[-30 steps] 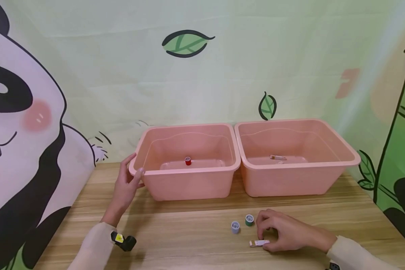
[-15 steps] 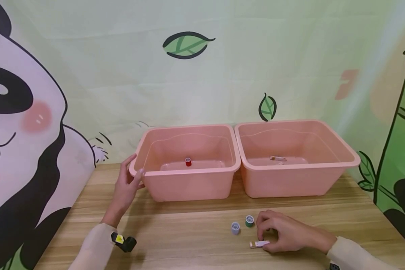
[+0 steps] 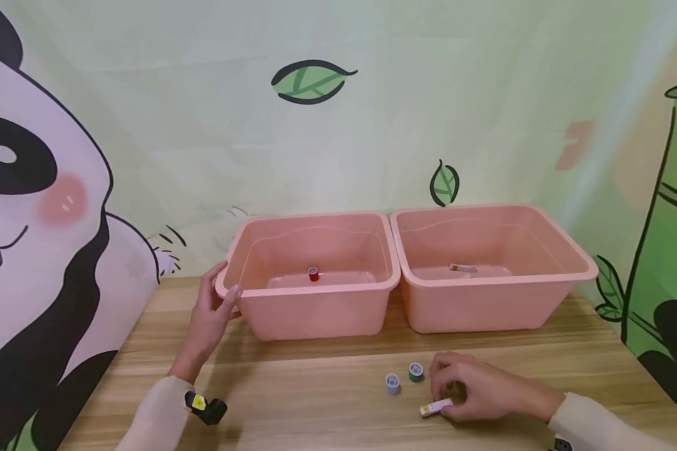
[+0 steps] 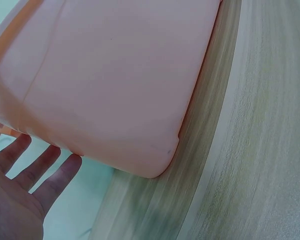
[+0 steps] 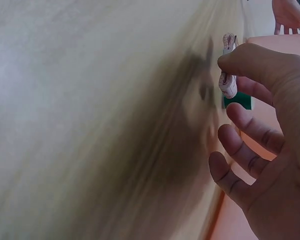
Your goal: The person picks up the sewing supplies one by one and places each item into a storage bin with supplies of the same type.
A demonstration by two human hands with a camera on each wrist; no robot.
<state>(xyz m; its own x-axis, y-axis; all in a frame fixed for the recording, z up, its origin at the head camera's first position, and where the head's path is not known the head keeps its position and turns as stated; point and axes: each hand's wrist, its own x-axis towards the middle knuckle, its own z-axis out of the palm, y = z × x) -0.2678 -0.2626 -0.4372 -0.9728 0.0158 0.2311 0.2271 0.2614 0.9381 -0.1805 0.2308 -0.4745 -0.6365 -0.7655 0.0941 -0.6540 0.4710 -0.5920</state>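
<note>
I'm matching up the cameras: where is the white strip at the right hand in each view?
Head: white strip low, right of centre, pinched by the right hand.
Left wrist: not in it.
Right wrist: white strip in the upper right.
Shared landmark: the left hand, visible in all three.

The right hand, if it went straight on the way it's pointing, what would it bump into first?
The right hand would probably bump the little green cylinder first, just beyond it, though depth is hard to judge.

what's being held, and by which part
Right hand: the folded strip, pinched around its middle. Left hand: the left bin, by its near left corner.
</note>
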